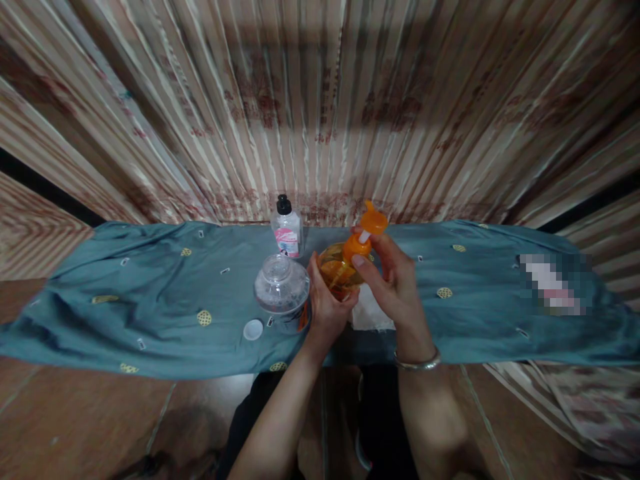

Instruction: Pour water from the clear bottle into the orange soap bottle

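Between my hands is a clear pump bottle (pixel 334 267) of amber liquid, tilted with its orange pump head (pixel 374 219) toward the upper right. My left hand (pixel 331 303) wraps round the bottle's body from the left and below. At the orange collar (pixel 356 248), the thumb and fingers of my right hand (pixel 391 277) close round the neck. Just left of my left hand, a clear bowl-shaped plastic piece (pixel 281 283) rests over a container whose lower part is partly hidden. A small white round cap (pixel 253 329) lies in front of it.
Behind stands a clear bottle (pixel 287 233) with a black cap and pink label. A white cloth or tissue (pixel 371 310) lies beneath my right hand. A blurred-out item (pixel 553 285) is at the right. The green cloth-covered table (pixel 160 300) backs onto a striped curtain (pixel 300 120).
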`<state>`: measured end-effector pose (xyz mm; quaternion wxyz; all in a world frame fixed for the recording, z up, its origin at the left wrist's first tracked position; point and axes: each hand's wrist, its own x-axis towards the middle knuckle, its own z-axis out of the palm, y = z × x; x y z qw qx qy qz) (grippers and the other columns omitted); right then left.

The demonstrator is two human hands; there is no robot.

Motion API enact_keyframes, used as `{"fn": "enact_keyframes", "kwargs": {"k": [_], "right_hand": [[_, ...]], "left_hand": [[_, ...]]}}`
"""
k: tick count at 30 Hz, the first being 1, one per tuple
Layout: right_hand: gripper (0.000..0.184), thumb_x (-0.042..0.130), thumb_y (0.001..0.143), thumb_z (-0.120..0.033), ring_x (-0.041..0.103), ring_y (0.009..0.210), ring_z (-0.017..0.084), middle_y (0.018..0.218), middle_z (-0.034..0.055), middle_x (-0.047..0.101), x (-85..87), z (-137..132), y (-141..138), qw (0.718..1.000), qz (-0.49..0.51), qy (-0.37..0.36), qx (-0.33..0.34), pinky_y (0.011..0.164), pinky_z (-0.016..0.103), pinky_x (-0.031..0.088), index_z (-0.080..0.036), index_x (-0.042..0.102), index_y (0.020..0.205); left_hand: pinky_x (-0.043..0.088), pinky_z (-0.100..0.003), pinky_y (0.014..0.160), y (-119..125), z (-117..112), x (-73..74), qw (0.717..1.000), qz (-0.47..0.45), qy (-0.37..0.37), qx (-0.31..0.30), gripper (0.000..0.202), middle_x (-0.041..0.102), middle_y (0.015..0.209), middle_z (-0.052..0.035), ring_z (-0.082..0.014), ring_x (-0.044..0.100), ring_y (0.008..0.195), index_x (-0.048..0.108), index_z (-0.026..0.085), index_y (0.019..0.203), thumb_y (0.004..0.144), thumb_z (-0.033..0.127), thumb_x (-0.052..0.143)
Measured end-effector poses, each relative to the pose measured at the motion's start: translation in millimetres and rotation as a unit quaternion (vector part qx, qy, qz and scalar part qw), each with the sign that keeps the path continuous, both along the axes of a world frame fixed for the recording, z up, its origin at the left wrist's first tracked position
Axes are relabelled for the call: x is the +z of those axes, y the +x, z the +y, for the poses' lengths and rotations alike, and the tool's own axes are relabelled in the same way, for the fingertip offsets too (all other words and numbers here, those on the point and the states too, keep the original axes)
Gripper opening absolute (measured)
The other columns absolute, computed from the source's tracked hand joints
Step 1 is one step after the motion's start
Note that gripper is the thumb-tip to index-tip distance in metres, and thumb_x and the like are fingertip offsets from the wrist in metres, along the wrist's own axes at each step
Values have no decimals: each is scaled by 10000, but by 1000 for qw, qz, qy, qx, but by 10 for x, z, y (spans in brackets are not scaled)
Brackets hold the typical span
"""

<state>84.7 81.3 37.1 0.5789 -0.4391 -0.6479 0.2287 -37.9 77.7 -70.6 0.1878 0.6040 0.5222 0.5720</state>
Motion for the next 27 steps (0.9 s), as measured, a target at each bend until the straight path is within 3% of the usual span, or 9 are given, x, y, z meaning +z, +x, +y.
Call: {"fn": "enact_keyframes", "kwargs": {"k": [3, 6, 12, 17, 20, 23, 27], "right_hand": [[488, 872, 903, -623, 786, 1188, 323, 1212, 67, 835, -8, 19, -35, 998, -9, 6, -58, 1100, 505, 618, -279, 722, 1217], [483, 907, 850, -655, 788, 1133, 327, 1099, 46, 826, -5, 29, -61, 995, -2, -2, -105, 1095, 515, 616, -284, 701, 1081], [351, 843, 952, -535, 769, 1223, 306, 1113, 44, 810, 51, -32, -31, 998, 35, 5, -54, 1132, 495, 608, -281, 697, 1145], [316, 840, 968, -498, 780, 1220, 305, 1154, 57, 822, 108, -89, -29, 997, 54, 6, -56, 1134, 523, 623, -289, 709, 1165], [313, 875, 945, -425, 799, 1172, 283, 1233, 61, 833, 213, -151, -24, 992, 100, 42, -66, 1098, 521, 646, -299, 721, 1187], [280, 910, 913, -387, 822, 1106, 271, 1174, 35, 847, 384, -282, 6, 976, 149, 123, -98, 1071, 522, 662, -297, 728, 1106], [180, 852, 989, -397, 797, 1249, 332, 1243, 10, 816, 594, -571, 76, 963, 134, 176, -152, 1134, 611, 637, -394, 783, 1155]], "left_hand": [[439, -585, 1343, -12, 0, -13, 1000, 2, -2, -4, 1234, 563, 1699, -282, -438, 548, 1618, 282, 175, 1761, 748, 283, 979], [427, -595, 1347, -26, -6, -14, 1000, 0, 0, -9, 1221, 560, 1700, -281, -435, 544, 1619, 267, 173, 1768, 768, 286, 959], [416, -591, 1354, -22, -13, 2, 1000, 0, -10, -11, 1217, 576, 1684, -277, -430, 544, 1621, 262, 166, 1767, 773, 273, 955], [401, -598, 1362, -13, -17, 10, 1000, -4, -13, -7, 1205, 559, 1694, -272, -437, 513, 1644, 278, 181, 1749, 758, 267, 958], [402, -601, 1361, -1, -11, 11, 1000, -2, -11, -5, 1196, 564, 1684, -265, -435, 522, 1634, 290, 191, 1736, 751, 274, 964], [413, -600, 1355, 18, 4, 2, 1000, 6, -7, 0, 1185, 582, 1661, -257, -430, 550, 1607, 313, 186, 1723, 740, 277, 968], [403, -615, 1355, 25, 31, -15, 1000, 12, -3, -6, 1154, 582, 1653, -266, -444, 542, 1606, 347, 160, 1707, 737, 290, 959]]}}
